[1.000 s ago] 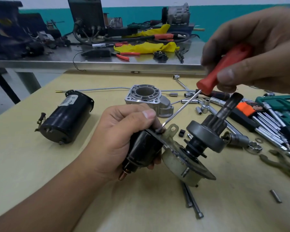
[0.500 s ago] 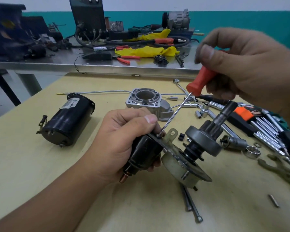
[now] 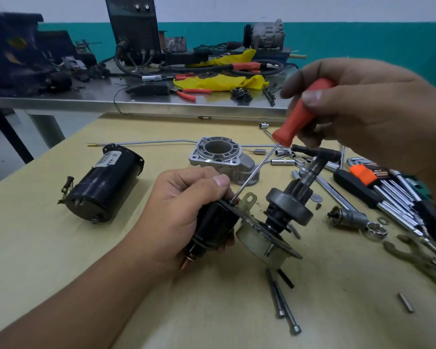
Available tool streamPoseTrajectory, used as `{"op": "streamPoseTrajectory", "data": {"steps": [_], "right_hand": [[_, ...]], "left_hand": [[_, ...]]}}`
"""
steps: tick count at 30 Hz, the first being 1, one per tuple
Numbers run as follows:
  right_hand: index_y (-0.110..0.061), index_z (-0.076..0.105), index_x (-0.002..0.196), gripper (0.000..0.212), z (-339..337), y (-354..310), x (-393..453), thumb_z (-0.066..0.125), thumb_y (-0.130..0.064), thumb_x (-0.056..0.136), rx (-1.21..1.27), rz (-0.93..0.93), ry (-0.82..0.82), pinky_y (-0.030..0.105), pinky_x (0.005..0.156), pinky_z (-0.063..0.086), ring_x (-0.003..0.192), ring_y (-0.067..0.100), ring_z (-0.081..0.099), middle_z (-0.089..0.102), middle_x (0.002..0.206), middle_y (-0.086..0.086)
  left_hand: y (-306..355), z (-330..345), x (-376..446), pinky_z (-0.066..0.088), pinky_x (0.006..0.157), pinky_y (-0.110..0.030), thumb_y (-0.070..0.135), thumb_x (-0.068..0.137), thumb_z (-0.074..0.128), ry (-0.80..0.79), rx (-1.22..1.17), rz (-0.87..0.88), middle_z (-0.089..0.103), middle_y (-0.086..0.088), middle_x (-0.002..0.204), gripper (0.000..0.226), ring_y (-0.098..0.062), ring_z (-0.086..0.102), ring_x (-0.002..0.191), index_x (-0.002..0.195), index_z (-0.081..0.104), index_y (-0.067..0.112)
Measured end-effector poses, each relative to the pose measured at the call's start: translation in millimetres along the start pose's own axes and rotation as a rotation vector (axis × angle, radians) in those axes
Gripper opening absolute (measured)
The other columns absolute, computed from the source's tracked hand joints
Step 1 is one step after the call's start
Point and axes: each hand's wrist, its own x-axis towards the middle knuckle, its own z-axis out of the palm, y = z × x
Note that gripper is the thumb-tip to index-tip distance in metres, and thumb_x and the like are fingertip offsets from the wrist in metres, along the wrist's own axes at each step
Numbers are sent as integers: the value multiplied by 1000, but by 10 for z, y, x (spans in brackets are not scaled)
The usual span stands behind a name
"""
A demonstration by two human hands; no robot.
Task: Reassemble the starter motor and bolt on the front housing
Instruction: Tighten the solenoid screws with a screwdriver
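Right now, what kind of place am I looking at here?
Most likely an auto-electrical repair workshop. A starter motor body lies stripped on the bench, sockets and hex keys are scattered beside it, and a metal table behind holds pliers and cables.

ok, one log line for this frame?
left hand grips solenoid | right hand drives screwdriver into plate screw | front housing off, on table

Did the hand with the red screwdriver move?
Yes. The right hand slid left and slightly down on the red screwdriver, judged against the yellow rag behind; the tip stays put.
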Motion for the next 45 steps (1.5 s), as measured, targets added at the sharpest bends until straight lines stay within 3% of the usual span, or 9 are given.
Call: {"op": "streamPoseTrajectory", "data": {"steps": [6, 11, 15, 20, 26, 30, 32, 36, 45], "right_hand": [[-20, 64, 89, 40, 187, 75, 31, 57, -59, 92, -164, -27, 173, 41, 58, 50, 52, 25, 60, 67, 65, 12], [-12, 64, 113, 23, 158, 78, 30, 55, -29, 101, 82, 42, 121, 50, 72, 54, 73, 44, 71, 77, 81, 9], [-17, 62, 100, 33, 337, 132, 49, 70, -42, 79, 99, -47, 336, 29, 45, 49, 45, 16, 59, 70, 64, 2], [-17, 68, 122, 25, 355, 119, 77, 49, -19, 107, 244, 38, 305, 33, 65, 51, 86, 29, 76, 79, 100, 7], [-18, 72, 100, 9, 473, 150, 80, 69, -25, 94, 315, -15, 460, 30, 53, 45, 57, 14, 57, 70, 69, -5], [-12, 70, 118, 22, 431, 134, 95, 52, -15, 105, 369, 23, 385, 55, 85, 61, 94, 31, 75, 78, 96, 8], [-15, 70, 112, 15, 429, 145, 79, 62, -15, 99, 361, -17, 382, 61, 86, 59, 87, 26, 76, 78, 88, 2], [-18, 73, 105, 18, 479, 185, 88, 69, -30, 92, 359, -35, 455, 43, 69, 60, 68, 12, 68, 73, 74, -9], [-13, 71, 111, 28, 498, 223, 86, 71, -28, 88, 392, -15, 457, 39, 64, 60, 62, 17, 68, 72, 71, -6]], "left_hand": [[13, -21, 13, 52, 41, -36, 24, 74, 73, 2, 18, 21, 56, -26, 65, 35, -33, 58, 42, 70, 61, -8], [-20, -20, 35, 52, 42, -36, 18, 82, 65, 61, 20, 32, 54, -26, 65, 28, -36, 54, 45, 67, 64, -6], [-26, -47, 29, 53, 46, -41, 29, 74, 73, 49, 42, 47, 56, -26, 64, 30, -36, 57, 45, 68, 69, 0], [-47, -52, 40, 53, 46, -44, 34, 74, 72, 54, 54, 49, 57, -24, 66, 34, -37, 57, 46, 69, 69, 1], [-60, -42, 24, 52, 45, -43, 34, 75, 72, 55, 62, 53, 56, -28, 65, 40, -36, 57, 43, 72, 67, -5], [-50, -41, 18, 53, 44, -41, 25, 81, 72, 57, 67, 66, 54, -30, 67, 32, -37, 56, 45, 73, 67, -6], [-48, -35, 14, 53, 43, -36, 19, 85, 67, 67, 62, 68, 54, -26, 66, 28, -37, 56, 44, 71, 66, -5], [-40, -35, 16, 53, 43, -39, 19, 86, 64, 72, 67, 62, 53, -30, 67, 29, -38, 58, 46, 71, 65, -6], [-30, -35, 21, 51, 41, -34, 20, 85, 64, 83, 66, 45, 56, -30, 65, 28, -36, 58, 43, 71, 66, -4]]}}
